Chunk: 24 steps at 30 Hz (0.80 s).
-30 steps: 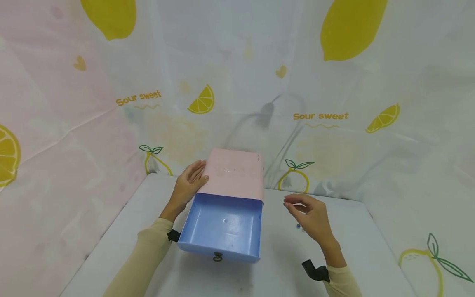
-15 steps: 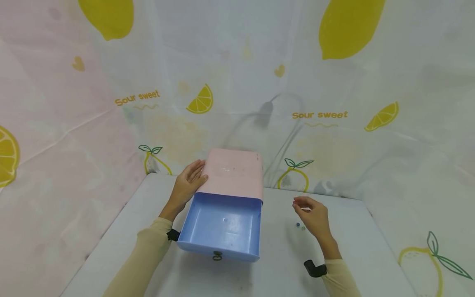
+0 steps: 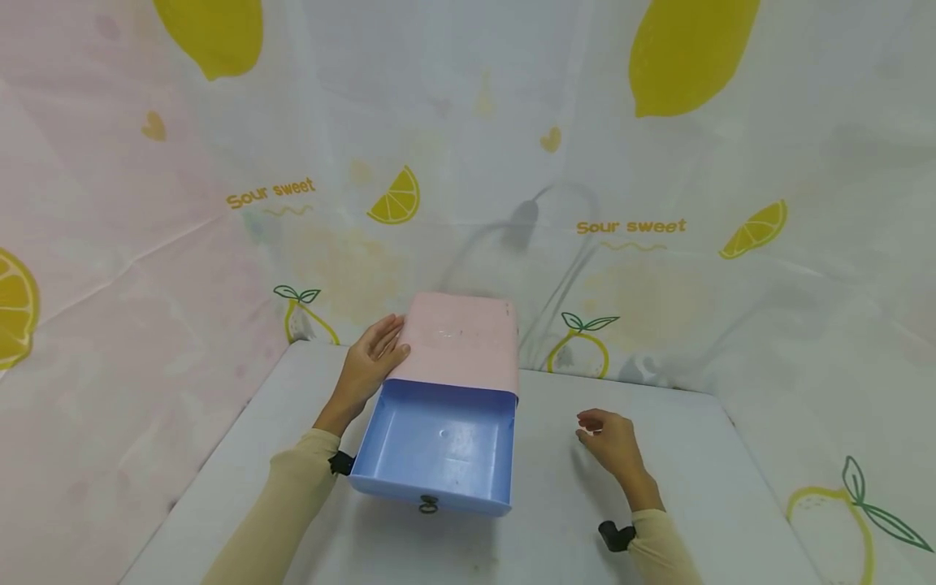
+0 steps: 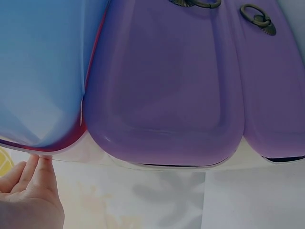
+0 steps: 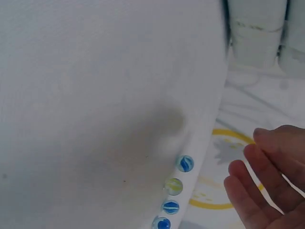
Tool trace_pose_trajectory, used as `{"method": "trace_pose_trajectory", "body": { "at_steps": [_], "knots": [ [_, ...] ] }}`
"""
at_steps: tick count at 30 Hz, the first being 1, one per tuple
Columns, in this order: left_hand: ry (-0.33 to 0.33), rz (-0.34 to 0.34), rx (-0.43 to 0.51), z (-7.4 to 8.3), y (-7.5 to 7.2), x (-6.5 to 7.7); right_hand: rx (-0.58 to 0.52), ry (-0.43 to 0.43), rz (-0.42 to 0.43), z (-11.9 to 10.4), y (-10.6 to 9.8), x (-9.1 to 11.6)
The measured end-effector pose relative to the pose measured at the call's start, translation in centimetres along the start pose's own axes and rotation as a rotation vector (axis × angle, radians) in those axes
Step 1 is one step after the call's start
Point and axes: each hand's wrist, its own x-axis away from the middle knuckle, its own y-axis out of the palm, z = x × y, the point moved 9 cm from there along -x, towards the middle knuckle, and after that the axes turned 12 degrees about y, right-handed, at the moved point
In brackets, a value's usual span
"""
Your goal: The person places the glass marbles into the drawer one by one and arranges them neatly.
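A pink drawer box (image 3: 461, 341) stands at the middle of the table, its blue top drawer (image 3: 442, 439) pulled out and bare inside. My left hand (image 3: 368, 366) rests against the box's left side, fingers straight and thumb at the top edge. In the left wrist view, purple drawers (image 4: 162, 86) with ring pulls sit beside the blue one. My right hand (image 3: 613, 443) hovers over the table to the right of the box, fingers loosely bent and nothing between them. Several glass marbles, including a blue one (image 5: 185, 163) and a yellow-green one (image 5: 174, 186), lie near it in the right wrist view.
The white table (image 3: 702, 487) meets a lemon-print backdrop (image 3: 468, 162) at its rear edge. A brass ring pull (image 3: 428, 505) hangs on the blue drawer's front. Black wrist mounts sit on both forearms, the right one (image 3: 617, 536) jutting toward the box.
My right hand has moved away from the box, then down and nearer over the table. Its fingers now cover the marbles that showed earlier in the head view. The left hand stays put.
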Motion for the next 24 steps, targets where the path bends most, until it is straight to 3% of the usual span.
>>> {"method": "trace_pose_trajectory", "body": {
  "at_steps": [6,24],
  "knots": [
    [-0.012,0.009,0.012,-0.3,-0.1,0.1,0.115,0.037,-0.047,1.1,0.8,0.0],
    [-0.012,0.010,0.023,-0.7,-0.2,0.1,0.189,0.128,-0.114,3.7,2.1,-0.3]
  ]
}}
